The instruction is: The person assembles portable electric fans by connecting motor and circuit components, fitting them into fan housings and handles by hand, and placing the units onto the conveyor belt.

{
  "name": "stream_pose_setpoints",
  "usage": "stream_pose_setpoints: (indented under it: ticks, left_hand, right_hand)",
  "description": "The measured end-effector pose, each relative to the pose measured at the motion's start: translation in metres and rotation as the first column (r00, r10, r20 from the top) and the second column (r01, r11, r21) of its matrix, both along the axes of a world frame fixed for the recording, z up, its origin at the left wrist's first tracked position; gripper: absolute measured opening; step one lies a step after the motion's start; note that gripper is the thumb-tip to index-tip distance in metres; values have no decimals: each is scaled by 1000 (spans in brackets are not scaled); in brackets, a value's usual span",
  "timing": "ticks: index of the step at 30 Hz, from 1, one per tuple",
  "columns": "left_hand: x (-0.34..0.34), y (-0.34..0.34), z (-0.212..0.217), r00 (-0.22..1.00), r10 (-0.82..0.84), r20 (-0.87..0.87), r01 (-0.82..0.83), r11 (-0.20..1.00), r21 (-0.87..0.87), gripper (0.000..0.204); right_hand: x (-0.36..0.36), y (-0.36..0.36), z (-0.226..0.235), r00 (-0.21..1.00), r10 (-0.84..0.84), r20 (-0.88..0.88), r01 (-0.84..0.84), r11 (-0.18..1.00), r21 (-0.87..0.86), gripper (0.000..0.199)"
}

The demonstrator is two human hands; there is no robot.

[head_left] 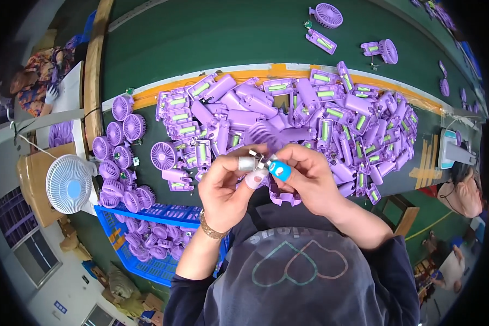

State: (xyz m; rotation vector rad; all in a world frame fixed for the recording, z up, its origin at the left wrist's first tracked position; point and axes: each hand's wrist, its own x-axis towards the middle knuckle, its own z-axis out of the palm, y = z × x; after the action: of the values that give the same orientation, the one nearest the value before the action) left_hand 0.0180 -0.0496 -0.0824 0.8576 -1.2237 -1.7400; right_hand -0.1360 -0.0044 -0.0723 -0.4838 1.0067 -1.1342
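Observation:
My two hands meet in front of my chest, thumbs and fingertips pinched close together. In my left hand [225, 185], with white tape on its fingers, is a small white connector [259, 163]. My right hand [312, 176], blue tape round its thumb, closes on a purple handheld fan [281, 198]; an open end of its handle shell shows below the fingers. A blurred purple fan head [265, 135] stands just beyond the fingertips. The fingers partly hide how the connector and the fan meet.
A heap of purple handle shells [244, 103] with green cells covers the bench ahead. Round fan heads [133, 126] lie at left, above a blue crate [146, 274] holding more. A white fan [69, 183] stands far left. Fan parts [328, 16] lie on the green belt [212, 32] beyond.

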Motion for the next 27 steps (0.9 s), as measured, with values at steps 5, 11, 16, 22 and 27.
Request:
stream_pose_setpoints:
  ticks: [5,11,16,22,27]
  left_hand:
    - [1,-8,3,998,10,55,-6,997,-71,21]
    - [0,-11,7,987,60,149,-35,986,-162,23]
    - [0,-7,7,966,113,231,-72,981,-178,25]
    - [2,-3,7,936,138,324,-26,945,-326,24]
    - [4,2,8,975,101,199,-73,987,-145,24]
  right_hand:
    - [0,-4,5,984,-27,-178,13,997,-79,9]
    - [-3,-10,5,817,-103,-567,-60,963,-261,14]
    - [-10,-16,2,553,-295,-779,-255,830,-495,22]
    - [-9,-16,6,369,-462,-806,-350,735,-581,22]
    - [-3,-16,-4,478,-462,-747,-328,695,-640,23]
